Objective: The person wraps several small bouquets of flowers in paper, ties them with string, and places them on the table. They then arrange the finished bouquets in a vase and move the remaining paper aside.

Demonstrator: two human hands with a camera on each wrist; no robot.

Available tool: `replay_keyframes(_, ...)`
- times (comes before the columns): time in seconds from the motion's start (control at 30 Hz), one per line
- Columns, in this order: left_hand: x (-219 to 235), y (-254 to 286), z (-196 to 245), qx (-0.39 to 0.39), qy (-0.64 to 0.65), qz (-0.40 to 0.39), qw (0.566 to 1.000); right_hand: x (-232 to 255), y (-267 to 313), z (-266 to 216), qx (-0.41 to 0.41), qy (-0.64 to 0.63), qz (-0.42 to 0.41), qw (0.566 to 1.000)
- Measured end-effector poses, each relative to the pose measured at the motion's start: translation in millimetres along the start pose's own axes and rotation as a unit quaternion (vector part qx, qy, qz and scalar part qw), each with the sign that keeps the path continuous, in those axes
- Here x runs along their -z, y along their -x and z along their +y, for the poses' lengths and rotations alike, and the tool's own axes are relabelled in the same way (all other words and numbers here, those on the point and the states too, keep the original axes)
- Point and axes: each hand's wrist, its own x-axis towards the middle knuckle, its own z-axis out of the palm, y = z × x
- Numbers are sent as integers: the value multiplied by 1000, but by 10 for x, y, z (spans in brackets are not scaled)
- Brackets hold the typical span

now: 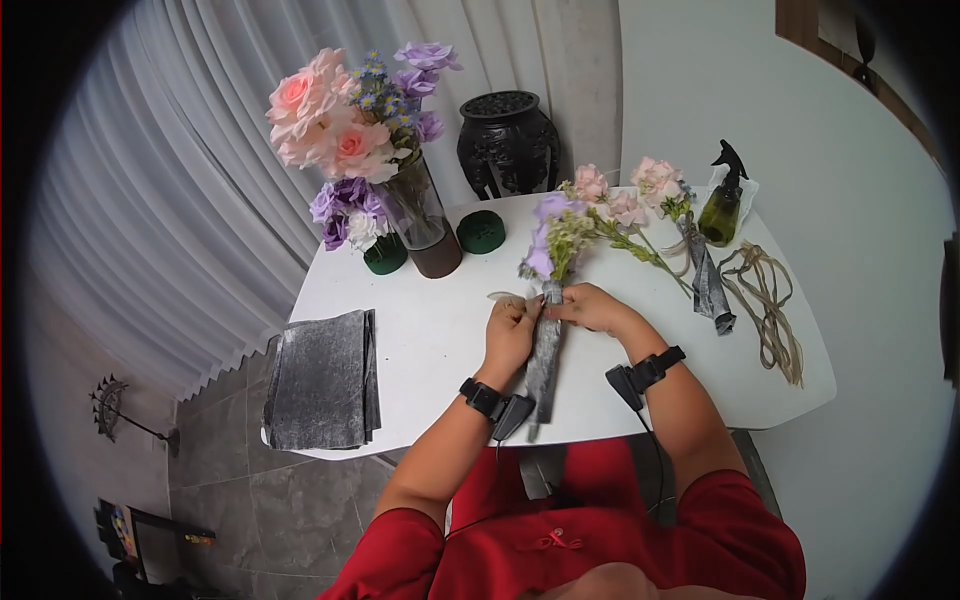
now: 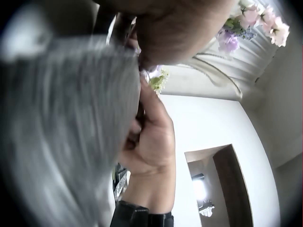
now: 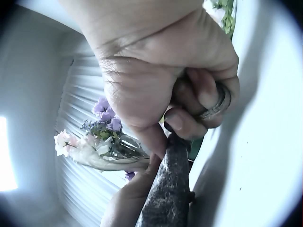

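Near the table's front edge, both hands work at the neck of a small bouquet (image 1: 553, 236) of lilac and green flowers. Its stems are wrapped in a grey sheet (image 1: 545, 365), a long narrow cone. My left hand (image 1: 510, 325) pinches a pale ribbon (image 2: 215, 71), whose loop sticks out beyond the fingers. From the other side, my right hand (image 1: 592, 308) curls its fingers at the top of the wrap. A greyish ribbon loop (image 3: 218, 105) circles its fingers in the right wrist view. The fingers hide most of the ribbon at the neck.
A stack of grey sheets (image 1: 320, 380) lies at left. Behind stand a flower-filled glass vase (image 1: 412, 205) and a green foam block (image 1: 481, 232). Rightward are a pink flower stem (image 1: 640, 245), another wrapped bunch (image 1: 708, 285), loose ribbons (image 1: 768, 310) and a spray bottle (image 1: 722, 205).
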Motion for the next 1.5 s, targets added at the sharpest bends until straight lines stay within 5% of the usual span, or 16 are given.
replay_keyframes(0.1,93,5,98,-37,-6,-26,999,40,-13,51,40,1,-85,996)
replay_keyframes(0.17,106,-16,54,90,116,-74,986,14,-57,115,44,40,-106,993)
replay_keyframes(0.33,120,-160,25,-18,50,-132,990,-32,-50,101,63,111,-103,987)
replay_keyframes(0.7,73,-211,47,186,187,-182,947,-156,-58,160,107,85,-105,985)
replay_keyframes(0.8,46,-212,56,208,213,-161,941,-151,59,43,148,89,-49,984)
replay_keyframes(0.9,34,-257,-27,217,245,-164,930,-109,211,-169,111,243,29,963)
replay_keyframes(1.07,50,-283,-77,202,202,-180,941,-113,238,-165,233,329,86,911)
replay_keyframes(1.27,95,-247,-14,178,151,-184,955,-133,319,-384,333,235,188,894)
replay_keyframes(1.4,-6,-226,-177,150,211,-197,946,-93,312,-327,259,160,195,932)
replay_keyframes(1.5,-11,-236,-250,156,232,-211,937,-127,270,-295,327,173,231,900)
